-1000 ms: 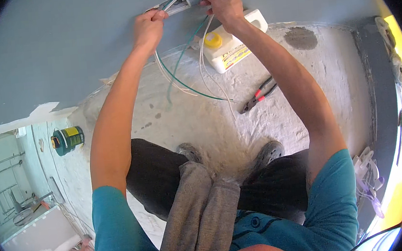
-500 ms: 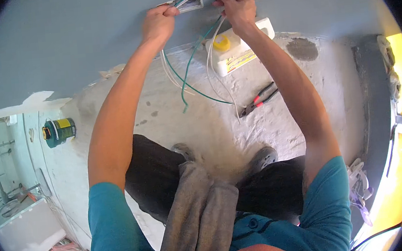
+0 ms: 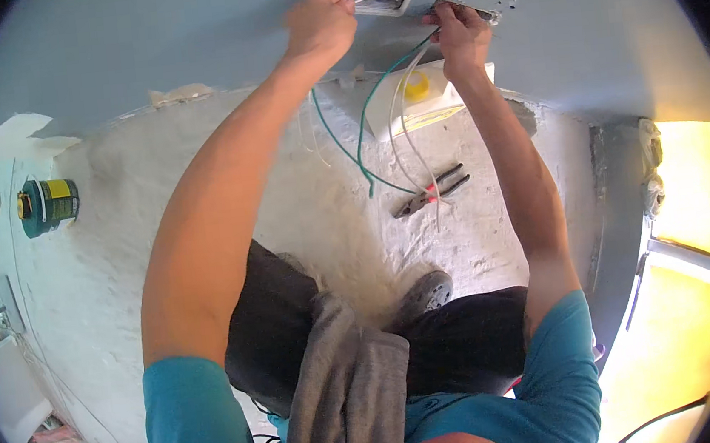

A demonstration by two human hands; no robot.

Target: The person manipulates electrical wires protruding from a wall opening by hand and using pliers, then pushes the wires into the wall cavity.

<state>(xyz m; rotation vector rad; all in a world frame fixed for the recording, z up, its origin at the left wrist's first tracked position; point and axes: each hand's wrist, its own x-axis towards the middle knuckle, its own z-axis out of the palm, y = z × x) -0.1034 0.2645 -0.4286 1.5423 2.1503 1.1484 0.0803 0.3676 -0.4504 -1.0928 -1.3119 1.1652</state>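
Green wires (image 3: 367,107) and white wires (image 3: 404,123) are hung in loose loops off the grey wall (image 3: 141,45) at 12 o'clock, tails dropped over the floor. Left hand (image 3: 324,28), at 12, is closed in a pinch: a white-and-green bunch is caught between thumb and fingers, just beside the left cut-out (image 3: 396,2). Right hand (image 3: 464,44), at 1, is held with fingers bent at the right cut-out (image 3: 490,16); tips are hidden there, so whether anything is pinched cannot be told. Loops are hung at its 7 o'clock.

Handling, judged by look: wires should be light, springy, fairly stiff, jackets smooth and a bit slippery. Best gripped close to the cut-out, a few together; if held by the far tails, whip and tangling are to be expected. Sharp kinks are best avoided.

Pliers (image 3: 416,204) are laid near centre, crossed by a white tail. White jug (image 3: 441,98) is set below right hand, green bucket (image 3: 54,202) at 9
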